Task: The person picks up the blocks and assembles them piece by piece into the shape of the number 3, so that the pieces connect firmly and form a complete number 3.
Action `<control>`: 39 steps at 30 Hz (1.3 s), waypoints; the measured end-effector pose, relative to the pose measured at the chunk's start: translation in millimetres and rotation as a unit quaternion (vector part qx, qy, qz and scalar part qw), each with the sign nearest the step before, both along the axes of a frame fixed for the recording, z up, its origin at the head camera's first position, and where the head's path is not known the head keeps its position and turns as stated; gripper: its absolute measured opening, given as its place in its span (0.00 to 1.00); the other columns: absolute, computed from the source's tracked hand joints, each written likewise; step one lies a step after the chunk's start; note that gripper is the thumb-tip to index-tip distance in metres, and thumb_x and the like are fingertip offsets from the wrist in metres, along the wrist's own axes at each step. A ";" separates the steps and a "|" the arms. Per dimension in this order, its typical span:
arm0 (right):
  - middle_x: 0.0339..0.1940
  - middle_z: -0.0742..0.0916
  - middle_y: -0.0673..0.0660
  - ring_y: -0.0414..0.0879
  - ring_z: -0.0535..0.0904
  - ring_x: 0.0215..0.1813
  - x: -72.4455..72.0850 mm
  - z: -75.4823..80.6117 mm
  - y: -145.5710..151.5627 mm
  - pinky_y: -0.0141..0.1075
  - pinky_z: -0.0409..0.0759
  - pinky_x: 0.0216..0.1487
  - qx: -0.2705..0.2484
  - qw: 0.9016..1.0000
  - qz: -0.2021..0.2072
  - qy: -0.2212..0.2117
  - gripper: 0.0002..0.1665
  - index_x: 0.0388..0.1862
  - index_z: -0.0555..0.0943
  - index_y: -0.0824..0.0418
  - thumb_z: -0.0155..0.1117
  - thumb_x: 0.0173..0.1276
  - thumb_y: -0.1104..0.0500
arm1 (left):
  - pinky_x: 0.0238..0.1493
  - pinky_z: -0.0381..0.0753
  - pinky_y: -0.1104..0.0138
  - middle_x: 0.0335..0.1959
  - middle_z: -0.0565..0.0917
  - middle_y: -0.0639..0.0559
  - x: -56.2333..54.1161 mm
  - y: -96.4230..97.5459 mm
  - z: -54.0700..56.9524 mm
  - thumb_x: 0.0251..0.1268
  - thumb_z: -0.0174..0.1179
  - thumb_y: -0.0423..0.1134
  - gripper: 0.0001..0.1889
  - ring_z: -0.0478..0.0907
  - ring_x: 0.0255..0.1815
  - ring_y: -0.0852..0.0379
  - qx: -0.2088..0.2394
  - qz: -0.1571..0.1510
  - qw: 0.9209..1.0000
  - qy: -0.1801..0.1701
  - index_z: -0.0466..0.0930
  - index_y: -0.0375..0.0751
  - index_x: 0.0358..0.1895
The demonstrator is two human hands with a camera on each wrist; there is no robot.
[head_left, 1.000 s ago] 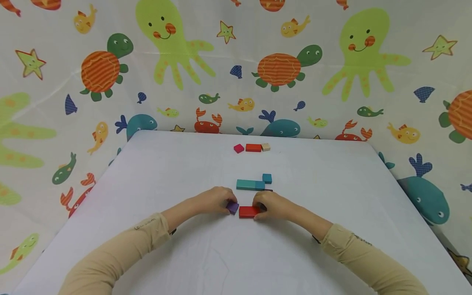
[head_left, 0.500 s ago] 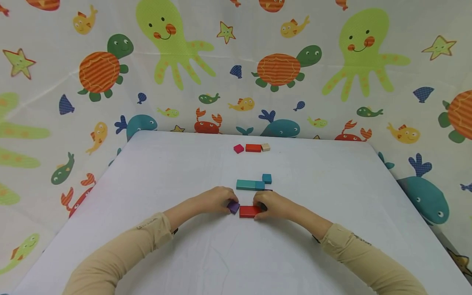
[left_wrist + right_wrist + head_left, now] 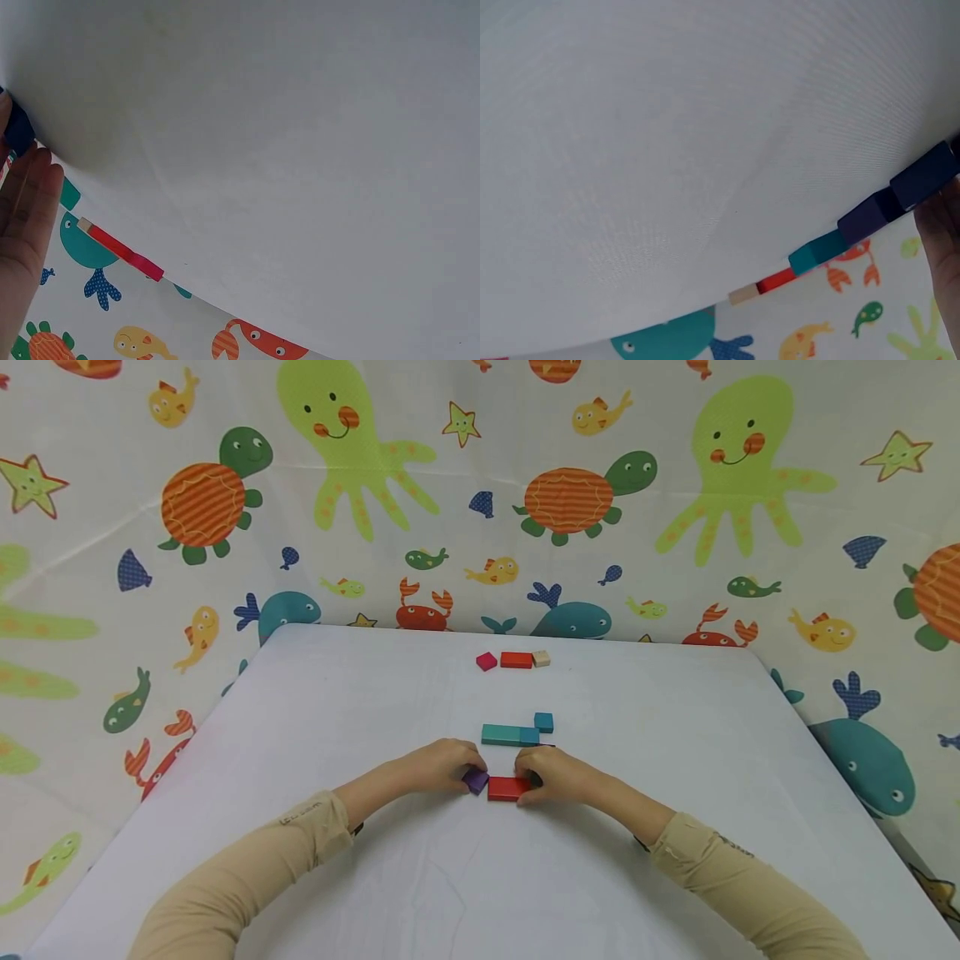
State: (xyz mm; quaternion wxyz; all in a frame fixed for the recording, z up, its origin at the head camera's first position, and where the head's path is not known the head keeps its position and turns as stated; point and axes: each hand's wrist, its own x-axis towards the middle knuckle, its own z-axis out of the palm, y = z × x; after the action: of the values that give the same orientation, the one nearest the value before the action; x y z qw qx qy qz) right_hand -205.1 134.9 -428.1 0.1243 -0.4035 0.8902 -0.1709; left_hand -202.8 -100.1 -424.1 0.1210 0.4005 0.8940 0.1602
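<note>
In the head view my left hand [image 3: 442, 767] pinches a small purple block [image 3: 476, 780], turned at an angle, with its corner right at the left end of a red rectangular block [image 3: 507, 789]. My right hand [image 3: 557, 777] grips the right end of that red block, thumb on the near side and fingers on the far side. Under its palm shows a dark blue block [image 3: 925, 176], clearer in the right wrist view beside the fingers. The left wrist view has the purple block, looking dark blue [image 3: 19, 131], between thumb and fingers.
Just behind lie a long teal block [image 3: 499, 735], a blue block [image 3: 528, 737] at its end, a blue cube [image 3: 543, 722] and a purple block [image 3: 864, 219]. Near the far edge, a pink block [image 3: 487, 662], a red block [image 3: 516, 660] and a wooden cube [image 3: 541, 658] form a row.
My left hand has shifted slightly to the right with the purple block, narrowing the small gap to the red block. The right hand has barely moved.
</note>
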 end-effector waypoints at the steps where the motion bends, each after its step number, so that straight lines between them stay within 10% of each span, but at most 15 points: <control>1: 0.39 0.84 0.53 0.42 0.75 0.41 0.1 0.3 -0.1 0.33 0.80 0.47 0.001 1.000 0.000 -0.001 0.18 0.38 0.81 0.62 0.73 0.54 0.51 | 0.53 0.79 0.65 0.45 0.83 0.48 0.0 0.2 0.1 0.55 0.67 0.33 0.17 0.78 0.48 0.54 -0.001 0.001 1.000 -0.001 0.81 0.38 0.50; 39: 0.51 0.84 0.56 0.49 0.78 0.55 -0.7 18.0 7.4 0.43 0.79 0.55 -0.010 0.999 -0.028 -0.016 0.29 0.55 0.78 0.63 0.72 0.57 0.52 | 0.61 0.73 0.53 0.55 0.80 0.45 -7.8 -7.7 19.4 0.56 0.67 0.35 0.23 0.73 0.61 0.47 0.016 0.058 0.998 -0.034 0.77 0.40 0.57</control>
State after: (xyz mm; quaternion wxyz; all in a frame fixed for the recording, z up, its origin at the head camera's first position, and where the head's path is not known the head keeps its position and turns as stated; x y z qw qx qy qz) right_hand -205.8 142.3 -410.1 0.1292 -0.3769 0.8974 -0.1896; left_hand -210.6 -107.9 -404.7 0.1355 0.3440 0.9085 0.1949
